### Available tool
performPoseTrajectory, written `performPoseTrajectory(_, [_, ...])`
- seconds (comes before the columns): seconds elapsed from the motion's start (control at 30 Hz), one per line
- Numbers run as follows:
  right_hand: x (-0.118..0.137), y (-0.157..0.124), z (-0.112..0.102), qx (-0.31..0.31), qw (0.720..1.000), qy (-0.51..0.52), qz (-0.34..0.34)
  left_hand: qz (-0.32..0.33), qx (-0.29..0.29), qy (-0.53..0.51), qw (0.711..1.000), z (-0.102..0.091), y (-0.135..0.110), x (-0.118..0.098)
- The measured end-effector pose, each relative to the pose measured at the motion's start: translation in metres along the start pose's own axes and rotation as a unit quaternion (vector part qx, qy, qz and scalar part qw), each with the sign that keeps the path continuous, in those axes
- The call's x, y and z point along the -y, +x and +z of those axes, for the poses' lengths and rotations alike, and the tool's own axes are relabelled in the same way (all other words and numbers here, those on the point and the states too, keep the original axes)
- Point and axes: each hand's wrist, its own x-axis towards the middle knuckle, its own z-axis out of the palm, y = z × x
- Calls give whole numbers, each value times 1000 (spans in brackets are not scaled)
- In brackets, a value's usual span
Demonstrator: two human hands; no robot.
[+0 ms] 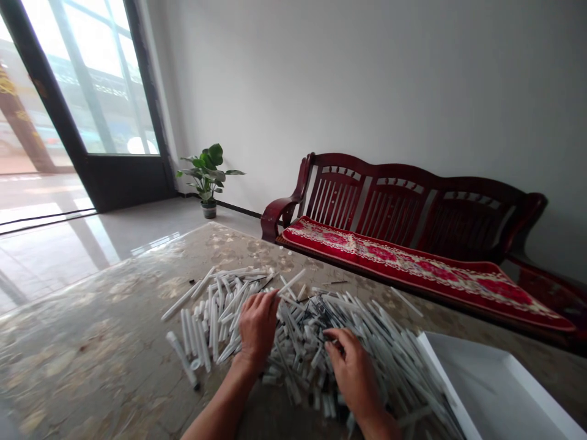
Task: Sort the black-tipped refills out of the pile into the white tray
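A large heap of white and translucent plastic tubes (293,333), like pen barrels, lies on the table, with thin dark pieces mixed in. My left hand (257,325) is over the left part of the heap, its fingers closed on a slim white tube (293,281) that points up and to the right. Over the middle of the heap, beside the dark pieces (321,311), my right hand (352,365) has thumb and forefinger curled close together; whatever is between them is too small to make out. Longer clear tubes (389,330) lie to its right.
A shallow white box (495,379) stands at the right on the patterned tabletop (114,330). Beyond the table are a dark red wooden bench (389,201) with a red floral cover (413,263), a potted plant (210,174) and a glass door (105,79).
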Motion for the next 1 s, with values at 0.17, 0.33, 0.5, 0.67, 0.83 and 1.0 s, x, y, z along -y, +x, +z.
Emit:
performPoseTrajectory(0.17, [13, -16, 23, 23, 981, -134, -141, -99, 42, 86, 990, -14, 9, 27])
performPoseTrajectory(0.33, [15, -21, 29, 11, 974, -151, -166, -103, 54, 156, 981, -15, 7, 31])
performPoseTrajectory(0.5, [8, -19, 26, -3, 971, -169, -169, 0, 175, 72, 982, -12, 10, 23])
performPoseTrajectory(0.67, [2, -17, 23, -29, 970, -166, -173, 67, 289, 14, 955, -15, 11, 14])
performPoseTrajectory(0.83, [4, -15, 23, -48, 973, -147, -174, 29, 312, 12, 950, -11, 7, 20])
performPoseTrajectory(1.0, [5, -14, 19, -55, 982, -98, -151, 45, 280, -22, 959, 0, 4, 20])
